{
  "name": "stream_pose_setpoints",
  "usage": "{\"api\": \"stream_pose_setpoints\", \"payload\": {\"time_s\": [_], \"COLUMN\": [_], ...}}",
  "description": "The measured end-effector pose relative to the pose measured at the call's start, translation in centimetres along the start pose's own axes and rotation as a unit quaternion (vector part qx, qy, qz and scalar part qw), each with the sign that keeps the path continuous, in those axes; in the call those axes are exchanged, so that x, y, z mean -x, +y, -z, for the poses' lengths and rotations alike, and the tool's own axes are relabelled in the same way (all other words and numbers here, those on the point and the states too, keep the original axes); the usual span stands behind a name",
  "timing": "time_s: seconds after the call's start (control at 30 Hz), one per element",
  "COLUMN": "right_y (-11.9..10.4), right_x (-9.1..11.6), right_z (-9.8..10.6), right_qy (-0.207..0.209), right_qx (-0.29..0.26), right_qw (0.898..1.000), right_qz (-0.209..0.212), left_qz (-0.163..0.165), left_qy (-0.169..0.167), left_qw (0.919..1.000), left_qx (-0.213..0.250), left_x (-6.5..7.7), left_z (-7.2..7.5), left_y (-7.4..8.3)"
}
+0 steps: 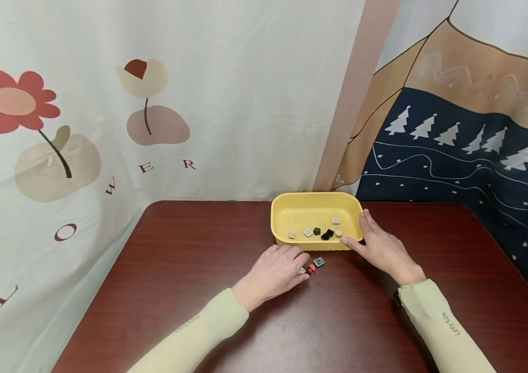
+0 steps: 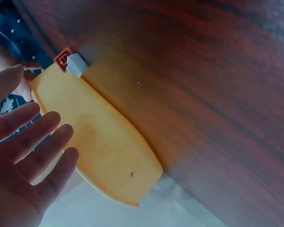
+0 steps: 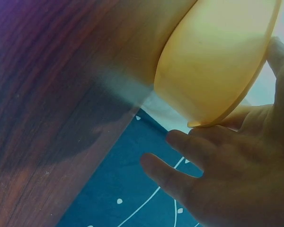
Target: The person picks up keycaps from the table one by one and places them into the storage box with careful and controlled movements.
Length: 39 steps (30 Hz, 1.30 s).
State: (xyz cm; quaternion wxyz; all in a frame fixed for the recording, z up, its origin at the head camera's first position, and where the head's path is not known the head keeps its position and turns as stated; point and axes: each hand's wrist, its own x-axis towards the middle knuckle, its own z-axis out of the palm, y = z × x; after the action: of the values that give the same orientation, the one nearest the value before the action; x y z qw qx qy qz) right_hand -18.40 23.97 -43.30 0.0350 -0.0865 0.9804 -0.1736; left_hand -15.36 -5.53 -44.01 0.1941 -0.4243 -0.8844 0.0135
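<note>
Small red piece (image 1: 311, 269), one, lies just beside relaxed left hand (image 1: 275, 271); yellow basin (image 1: 315, 201), one, touches straight-fingered right hand (image 1: 383, 249).

The upright yellow tub (image 1: 310, 214) holds small pieces (image 1: 317, 231); a red piece (image 1: 311, 269) and a seemingly blue-grey one (image 1: 319, 262) lie outside.

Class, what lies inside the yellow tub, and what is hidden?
White pieces, black pieces and pale pink pieces lie inside the yellow tub. Its near wall covers the strip just behind it, so anything there cannot be seen.
</note>
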Motion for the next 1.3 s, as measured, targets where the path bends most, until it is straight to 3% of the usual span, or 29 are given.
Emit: {"api": "stream_pose_setpoints", "payload": {"time_s": [0.5, 1.3], "right_y": [-0.1, 0.1], "right_x": [0.1, 0.0], "right_z": [0.0, 0.0], "right_qy": [0.002, -0.001], "right_qx": [0.000, -0.003], "right_qw": [1.000, 1.000], "right_qz": [-0.002, 0.003], "left_qz": [0.046, 0.027], "left_qy": [-0.055, -0.074], "left_qw": [0.9974, 0.9968], "left_qx": [0.005, -0.007], "left_x": [-0.1, -0.7], "left_z": [-0.8, -1.4], "left_y": [0.8, 1.1]}}
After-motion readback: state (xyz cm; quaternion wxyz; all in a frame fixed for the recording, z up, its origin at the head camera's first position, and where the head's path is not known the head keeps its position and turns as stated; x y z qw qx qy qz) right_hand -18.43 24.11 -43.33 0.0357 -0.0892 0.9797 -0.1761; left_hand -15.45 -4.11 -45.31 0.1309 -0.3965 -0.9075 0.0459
